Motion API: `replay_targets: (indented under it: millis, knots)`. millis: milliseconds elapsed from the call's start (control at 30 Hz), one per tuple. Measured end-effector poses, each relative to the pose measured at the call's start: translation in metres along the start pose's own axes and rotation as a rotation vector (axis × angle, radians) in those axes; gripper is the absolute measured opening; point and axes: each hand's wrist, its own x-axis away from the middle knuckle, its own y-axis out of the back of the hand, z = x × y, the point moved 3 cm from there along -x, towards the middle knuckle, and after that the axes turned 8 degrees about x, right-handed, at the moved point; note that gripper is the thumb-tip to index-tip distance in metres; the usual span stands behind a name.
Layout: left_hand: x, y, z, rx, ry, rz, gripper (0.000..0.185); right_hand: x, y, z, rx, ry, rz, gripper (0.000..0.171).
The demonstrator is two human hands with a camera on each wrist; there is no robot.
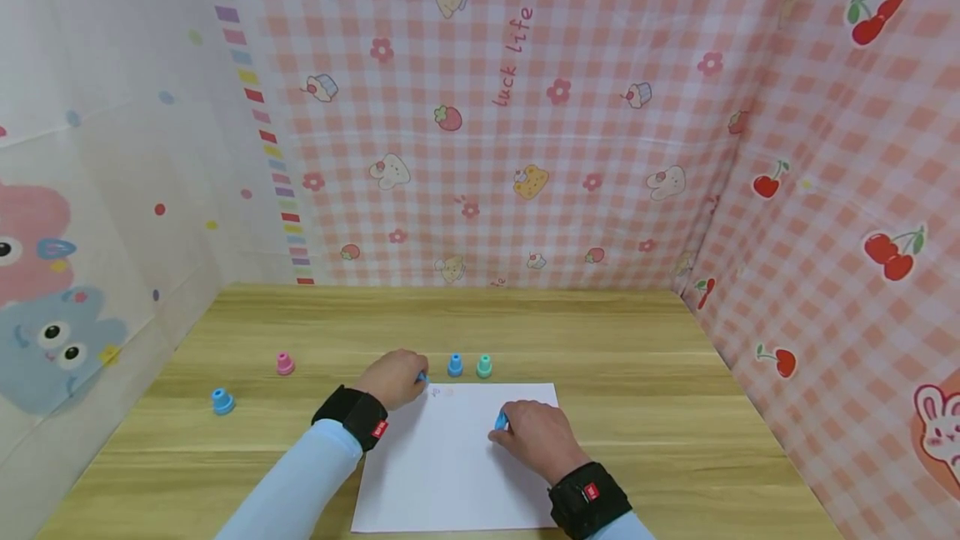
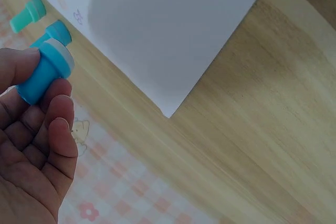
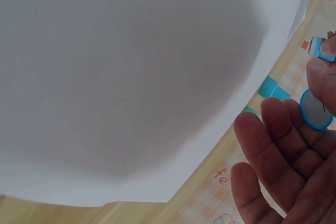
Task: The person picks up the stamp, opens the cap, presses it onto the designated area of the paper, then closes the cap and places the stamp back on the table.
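My left hand (image 1: 392, 380) is at the far left corner of a white sheet of paper (image 1: 450, 482). Between thumb and fingers it pinches a blue toy stamp (image 2: 41, 80) with a white band at one end. Over the paper's right part, my right hand (image 1: 538, 438) pinches a small blue-rimmed piece (image 3: 316, 110) with a round pale end; whether this is a stamp or a cap I cannot tell. A small purplish print (image 2: 77, 17) and a faint orange print (image 2: 62, 2) show near the sheet's far edge.
Just beyond the paper stand a blue stamp (image 1: 455, 366) and a green stamp (image 1: 484, 367). Farther left are a pink stamp (image 1: 285, 364) and another blue stamp (image 1: 222, 402). Patterned cloth (image 1: 487, 148) hangs behind and beside the wooden table (image 1: 637, 340).
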Motion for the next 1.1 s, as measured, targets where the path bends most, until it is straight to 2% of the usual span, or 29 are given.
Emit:
replay_targets:
  millis: [267, 533, 1100]
  knots:
    - [-0.003, -0.005, 0.002, -0.037, -0.016, -0.008, 0.008, -0.001, -0.002, -0.001, 0.006, -0.002, -0.001, 0.027]
    - [-0.005, -0.012, 0.004, -0.045, 0.031, 0.012, 0.006, 0.0, -0.003, -0.002, 0.01, -0.009, 0.007, 0.026]
    - [-0.01, -0.019, 0.005, -0.043, 0.05, 0.036, 0.005, 0.001, -0.004, -0.005, -0.005, -0.015, -0.002, 0.025]
